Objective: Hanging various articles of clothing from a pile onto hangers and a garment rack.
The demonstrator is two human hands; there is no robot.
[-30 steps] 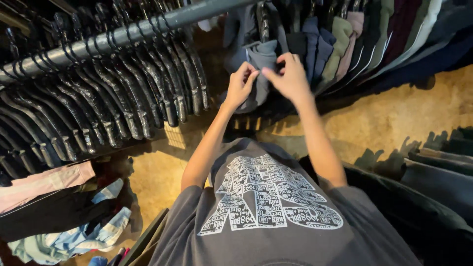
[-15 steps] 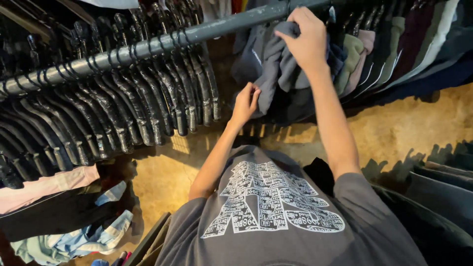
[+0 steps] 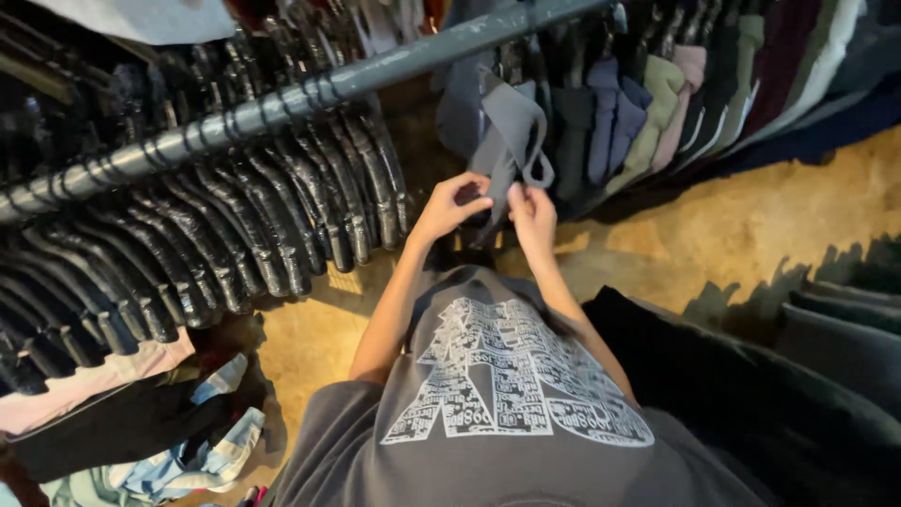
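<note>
A grey garment hangs from the grey metal rail, its lower strip dangling down in front of me. My left hand pinches the bottom of that strip from the left. My right hand grips the same strip from the right, fingers curled around it. Both hands meet just below the rail, above my grey printed shirt.
Many empty black hangers crowd the rail on the left. Folded-over garments in navy, olive and pink hang at the right. Clothes lie piled on the floor at lower left. Dark garments sit at lower right.
My right hand has come down from the rail to the hanging strip. My left hand has risen slightly to meet it, and the grey garment now hangs straightened.
</note>
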